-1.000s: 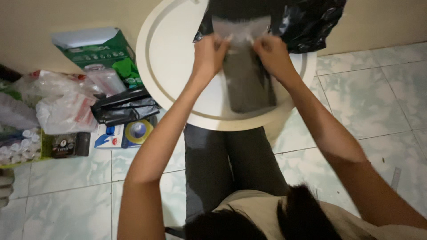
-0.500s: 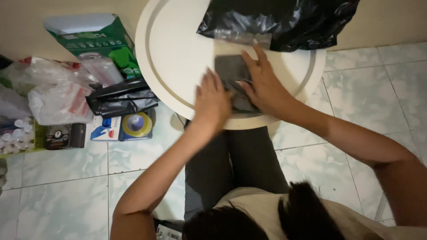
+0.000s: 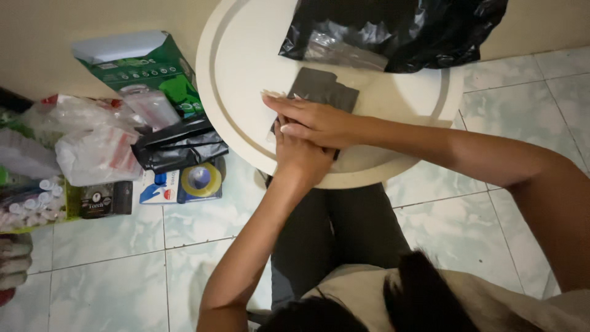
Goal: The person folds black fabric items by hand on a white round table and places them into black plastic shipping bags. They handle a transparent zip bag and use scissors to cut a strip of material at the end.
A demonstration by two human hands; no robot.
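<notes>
A flat dark grey pouch (image 3: 322, 89) lies on the round cream table (image 3: 246, 61). My right hand (image 3: 313, 118) lies flat across the pouch's near end, fingers pointing left. My left hand (image 3: 301, 158) sits under it, palm down on the same end of the pouch near the table's front edge. Both hands press flat with fingers extended; neither grips anything. Much of the pouch's near half is hidden under the hands.
A crumpled black plastic bag (image 3: 399, 31) lies at the table's far side. On the tiled floor to the left are a green and white box (image 3: 138, 67), clear plastic bags (image 3: 92, 147), a black packet (image 3: 178, 147) and a roll of yellow tape (image 3: 200, 179).
The pouch was held up over the table in both hands, then laid flat. My right hand has since slid left across it and now overlaps my left hand.
</notes>
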